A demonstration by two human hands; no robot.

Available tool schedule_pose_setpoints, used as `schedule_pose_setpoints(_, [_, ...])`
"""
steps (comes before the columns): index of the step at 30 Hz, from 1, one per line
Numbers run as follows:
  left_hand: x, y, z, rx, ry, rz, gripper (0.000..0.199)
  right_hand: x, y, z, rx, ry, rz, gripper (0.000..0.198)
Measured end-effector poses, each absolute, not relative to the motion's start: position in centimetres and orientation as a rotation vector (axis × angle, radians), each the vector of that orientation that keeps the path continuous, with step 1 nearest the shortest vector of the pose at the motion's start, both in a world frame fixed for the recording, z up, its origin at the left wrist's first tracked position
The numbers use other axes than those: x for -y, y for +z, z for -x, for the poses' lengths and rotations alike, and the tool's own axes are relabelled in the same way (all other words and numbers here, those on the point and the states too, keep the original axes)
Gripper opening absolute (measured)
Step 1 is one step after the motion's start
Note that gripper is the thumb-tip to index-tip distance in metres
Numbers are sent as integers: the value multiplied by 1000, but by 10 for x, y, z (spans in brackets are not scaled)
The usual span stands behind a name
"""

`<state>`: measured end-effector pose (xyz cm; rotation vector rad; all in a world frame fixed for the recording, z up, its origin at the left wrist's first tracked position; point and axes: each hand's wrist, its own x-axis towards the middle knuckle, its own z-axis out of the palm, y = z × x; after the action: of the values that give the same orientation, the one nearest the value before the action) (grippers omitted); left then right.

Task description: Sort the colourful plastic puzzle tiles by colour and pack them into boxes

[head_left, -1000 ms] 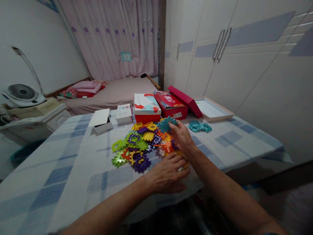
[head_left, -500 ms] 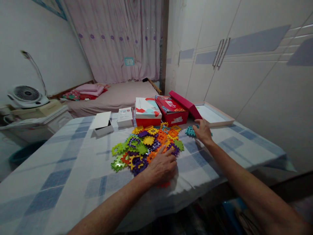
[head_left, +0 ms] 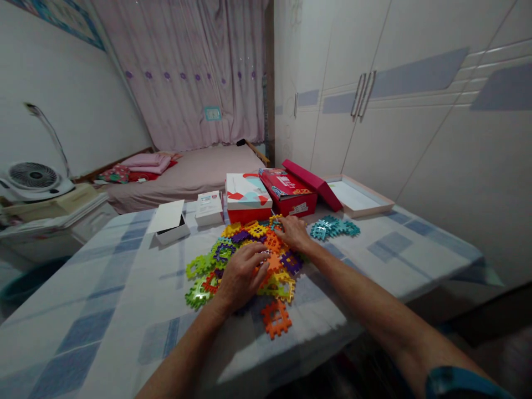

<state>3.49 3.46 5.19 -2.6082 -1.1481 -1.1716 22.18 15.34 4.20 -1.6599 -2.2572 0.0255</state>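
Note:
A heap of colourful plastic interlocking building pieces (head_left: 199, 266) in green, yellow, orange and purple lies on the table. My left hand (head_left: 243, 274) rests over the middle of the heap, its fingers stretched and a little apart, with no piece visibly gripped. At the heap's back right, my right hand (head_left: 294, 233) reaches in with bent fingers, thumb and forefinger apart, touching or just over pieces there. Several teal pieces (head_left: 332, 227) form a separate small pile to the right. An orange square piece (head_left: 276, 318) lies alone at the front of the heap.
Behind the heap stand a small white open box (head_left: 172, 233), a white carton (head_left: 209, 208), a white-and-red box (head_left: 248, 197) and a red box (head_left: 291, 194) with a red lid leaning on it. A shallow pale tray (head_left: 369, 209) sits at the back right. The table's front edge is near me.
My right hand has left the teal pieces and moved left to the heap's back. My left hand has shifted left across the heap, uncovering the orange square piece. The view has shifted slightly.

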Motion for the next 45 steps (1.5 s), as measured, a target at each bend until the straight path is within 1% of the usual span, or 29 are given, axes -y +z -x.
schedule_pose_setpoints(6, [-50,58,-22,1186,-1212,2560,17,-152,40,-224,2151,91,1755,47])
schedule_pose_setpoints(9, [-60,60,-7,1242,-1200,2480,18,-154,41,-229,2209,201,1736,44])
schedule_pose_setpoints(13, [-72,56,29,1424,-1209,2307,22,-152,37,-232,2221,247,1607,46])
schedule_pose_setpoints(17, [-81,45,66,1684,-1268,2087,30,-146,38,-237,2222,267,1450,46])
schedule_pose_setpoints(19, [-84,39,78,1791,-1248,2012,36,-145,45,-245,2153,213,1476,45])
schedule_pose_setpoints(22, [-87,31,86,1925,-1172,1987,43,-150,58,-267,2032,48,1668,43])
schedule_pose_setpoints(27, [-92,19,82,2172,-1058,2056,47,-163,65,-320,1899,-154,2014,44])
schedule_pose_setpoints(30, [-93,16,80,2297,-1015,2034,47,-166,62,-332,1892,-234,1967,43])
schedule_pose_setpoints(32, [-93,15,79,2343,-989,2017,47,-165,59,-323,1967,-171,1775,36])
schedule_pose_setpoints(34, [-92,15,79,2355,-978,2022,48,-163,56,-303,2079,-4,1532,30])
schedule_pose_setpoints(36, [-92,14,79,2348,-976,2050,49,-161,53,-277,2176,108,1310,28])
schedule_pose_setpoints(37, [-92,15,79,2344,-974,2066,49,-161,52,-263,2216,107,1222,30])
schedule_pose_setpoints(39, [-91,15,79,2344,-961,2090,49,-162,51,-238,2300,8,1121,34])
schedule_pose_setpoints(42, [-90,16,79,2336,-952,2106,48,-163,54,-213,2422,-179,1208,36])
schedule_pose_setpoints(45, [-90,16,78,2322,-966,2118,47,-158,60,-202,2436,-237,1428,32])
